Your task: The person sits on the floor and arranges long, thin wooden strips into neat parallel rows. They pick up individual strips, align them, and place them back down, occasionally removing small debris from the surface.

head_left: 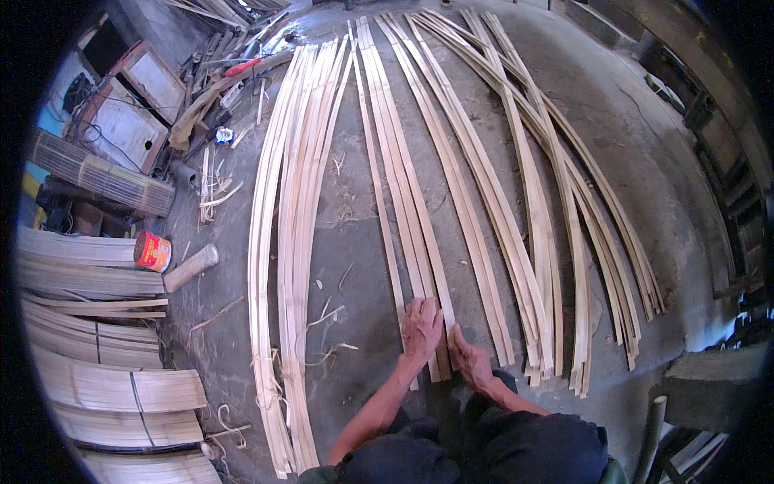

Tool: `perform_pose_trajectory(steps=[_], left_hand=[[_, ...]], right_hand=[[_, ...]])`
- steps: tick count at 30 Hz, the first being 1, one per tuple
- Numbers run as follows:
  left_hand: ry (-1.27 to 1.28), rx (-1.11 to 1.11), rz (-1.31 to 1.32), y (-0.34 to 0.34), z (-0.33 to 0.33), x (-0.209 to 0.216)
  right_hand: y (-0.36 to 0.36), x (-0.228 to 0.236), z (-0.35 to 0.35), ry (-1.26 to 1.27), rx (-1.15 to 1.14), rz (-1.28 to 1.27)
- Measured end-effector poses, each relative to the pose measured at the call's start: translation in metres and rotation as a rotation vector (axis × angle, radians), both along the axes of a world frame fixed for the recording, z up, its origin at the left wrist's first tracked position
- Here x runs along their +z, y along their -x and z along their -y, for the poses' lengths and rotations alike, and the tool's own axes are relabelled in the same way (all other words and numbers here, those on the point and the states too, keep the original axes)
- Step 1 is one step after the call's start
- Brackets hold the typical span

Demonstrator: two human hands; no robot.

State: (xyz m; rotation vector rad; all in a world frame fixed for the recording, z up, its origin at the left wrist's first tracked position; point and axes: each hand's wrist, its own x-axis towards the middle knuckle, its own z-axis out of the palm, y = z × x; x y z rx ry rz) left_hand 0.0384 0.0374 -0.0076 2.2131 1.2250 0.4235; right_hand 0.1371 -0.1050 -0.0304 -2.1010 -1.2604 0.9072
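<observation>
Long, pale, flat strips that look like split bamboo lie lengthwise on the floor in front of me. My left hand (422,329) is over the near part of the middle group of bamboo strips (407,226), fingers bent down across them. Against the right edge of the same group, close to its near end, is my right hand (471,357), its fingers closed at the outermost strip. The undersides of both hands are hidden. The near ends of these strips show between my wrists, just ahead of my knees.
Left of me lies a bamboo bundle (302,185) tied near its close end. More strips (556,177) cross each other on the right. Tied stacks (121,387), a red tub (152,251) and a short pale cylinder (191,269) line the left side. Shavings (330,315) litter the floor.
</observation>
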Motion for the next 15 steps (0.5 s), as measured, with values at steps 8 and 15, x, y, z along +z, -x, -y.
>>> perform_pose_trajectory(steps=[8, 15], left_hand=[[-0.217, -0.129, -0.196, 0.015, -0.009, -0.038], [-0.2, -0.174, -0.233, 0.016, -0.007, -0.035]], right_hand=[[-0.001, -0.001, 0.006, -0.086, 0.045, -0.022], [-0.002, 0.022, 0.007, 0.009, 0.033, -0.095]])
